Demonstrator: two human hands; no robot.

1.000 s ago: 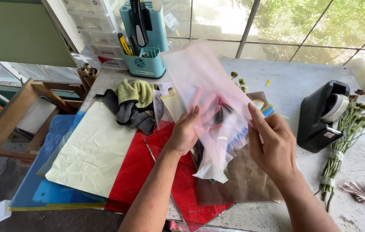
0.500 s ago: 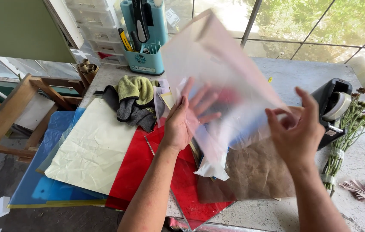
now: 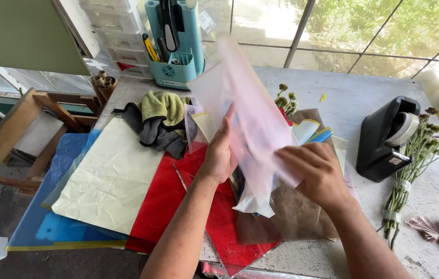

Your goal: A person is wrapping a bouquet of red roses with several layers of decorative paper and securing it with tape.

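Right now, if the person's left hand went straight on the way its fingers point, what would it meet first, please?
The left hand points up and away; beyond the translucent pink plastic sheet it holds, probably the teal plastic tool caddy, though depth is unclear.

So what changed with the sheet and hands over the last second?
The right hand swung back in from the tape dispenser side and grips the translucent pink plastic sheet low; the sheet turned edge-on. The left hand stays on it. Red paper and black tape dispenser unmoved.

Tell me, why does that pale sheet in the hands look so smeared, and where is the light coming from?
Head view: the translucent pinkish sheet is motion-blurred, held between the left hand and right hand; the tape dispenser and red paper stay sharp. Daylight enters through the windows behind, washing out the table's far edge.
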